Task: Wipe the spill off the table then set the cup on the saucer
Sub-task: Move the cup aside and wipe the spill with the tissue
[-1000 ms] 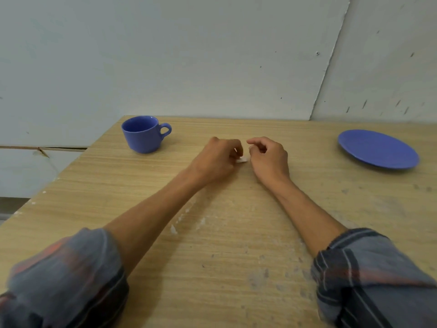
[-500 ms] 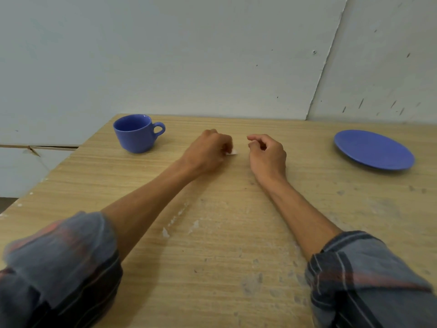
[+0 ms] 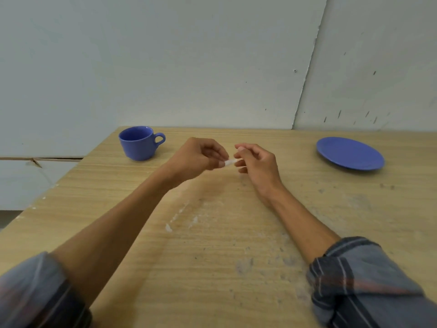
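Standing upright at about ten o'clock on the wooden tabletop (image 3: 118,209), one blue cup (image 3: 139,143) has its handle turned to three o'clock; its inside is in shadow and what it holds cannot be told. Right of it, near the middle, the left hand (image 3: 198,158) has a closed grip: thumb and fingers pinch one end of a small white scrap (image 3: 229,161), too small to name more closely. The right hand (image 3: 256,162) meets it from the other side, its fingertips curled onto the scrap's far end, the rest of the hand loosely open. A second ago both hands lay low against the tabletop with the scrap at the surface; now both are raised off it and the scrap hangs between them. At two o'clock lies one blue saucer (image 3: 350,153), with nothing on it, well apart from the cup. Pale smears (image 3: 182,214) mark the wood at six o'clock between the two forearms. Two rolled plaid sleeves (image 3: 364,280) show at the bottom corners.
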Available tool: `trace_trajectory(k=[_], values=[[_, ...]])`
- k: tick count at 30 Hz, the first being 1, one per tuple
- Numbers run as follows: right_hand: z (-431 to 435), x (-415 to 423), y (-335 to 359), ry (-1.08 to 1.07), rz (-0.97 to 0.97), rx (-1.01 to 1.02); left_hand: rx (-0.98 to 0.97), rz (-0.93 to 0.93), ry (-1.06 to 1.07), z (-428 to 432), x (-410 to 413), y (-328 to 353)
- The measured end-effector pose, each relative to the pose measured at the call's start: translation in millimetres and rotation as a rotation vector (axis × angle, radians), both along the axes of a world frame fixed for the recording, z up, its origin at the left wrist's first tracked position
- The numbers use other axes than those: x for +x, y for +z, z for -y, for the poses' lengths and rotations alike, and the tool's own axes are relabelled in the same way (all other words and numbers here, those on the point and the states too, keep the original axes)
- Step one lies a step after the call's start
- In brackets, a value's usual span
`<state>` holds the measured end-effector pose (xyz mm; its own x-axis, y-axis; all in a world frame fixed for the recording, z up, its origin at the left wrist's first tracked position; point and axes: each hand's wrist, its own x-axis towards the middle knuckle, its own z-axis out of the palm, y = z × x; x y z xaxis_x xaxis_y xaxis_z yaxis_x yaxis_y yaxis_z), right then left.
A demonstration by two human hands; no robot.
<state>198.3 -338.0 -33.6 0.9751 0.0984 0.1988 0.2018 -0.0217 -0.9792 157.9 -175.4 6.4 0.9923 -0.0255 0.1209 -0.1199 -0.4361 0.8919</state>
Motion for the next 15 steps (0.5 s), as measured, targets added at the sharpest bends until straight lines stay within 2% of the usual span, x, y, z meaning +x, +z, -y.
trace_trajectory(k=[2,4,11,15], values=[[9.4,-13.7,5.5,0.083,0.033,0.056,-0.205,-0.019,0.005,4.1,-10.8,5.6],[20.3,-24.1,11.6,0.148,0.041,0.146,-0.293,-0.022,-0.003,12.0,-20.2,10.0],[53.3,-61.7,30.6,0.236,0.09,0.294,-0.253,0.123,-0.044,44.4,-47.7,26.7],[71.0,-81.9,41.9,0.168,0.13,0.327,-0.366,0.139,0.052,69.6,-64.8,35.7]])
